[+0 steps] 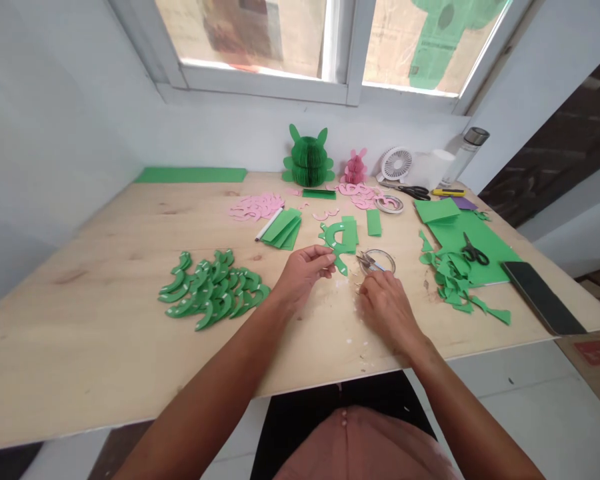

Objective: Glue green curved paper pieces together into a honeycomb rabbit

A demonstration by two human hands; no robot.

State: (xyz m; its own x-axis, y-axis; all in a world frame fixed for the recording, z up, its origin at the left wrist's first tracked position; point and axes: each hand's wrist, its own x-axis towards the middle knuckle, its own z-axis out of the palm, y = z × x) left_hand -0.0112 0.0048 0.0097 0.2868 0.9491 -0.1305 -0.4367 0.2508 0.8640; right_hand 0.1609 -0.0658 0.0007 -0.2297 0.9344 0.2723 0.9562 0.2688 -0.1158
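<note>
Left hand (307, 270): pinched a green paper cutout (341, 264) mid-table.
Right hand (386, 305): curled beside a tape ring (393, 262); its grip could not be told.
Left side: green crescents (215, 290) lay heaped.
Right side: scraps (453, 277), scissors (475, 252) and phone (543, 297) crowded the table.

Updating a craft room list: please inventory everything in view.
Held cutout: 1, green, centre
Curved pieces: many, green, left
Cutouts: many, pink, rear
Figures: 2, green and pink, rear
Paper rectangles: several, green, centre
Strip: 1, green, rear left
Scraps: many, green, right
Large sheet: 1, green, right
Purple paper: 1, purple, right
Scissors: 2, black-handled, right
Tape rolls: 2, pale, centre, rear
Metal tool: 1, silvery, centre
Pen: 1, white, centre
Cutter: 1, yellow, right
Fan: 1, white, right
Bottle: 1, clear, right
Phone: 1, dark, right
Window: 1, white, back
Table: 1, pale, centre
Left hand: 1, bare, centre
Right hand: 1, bare, centre
</note>
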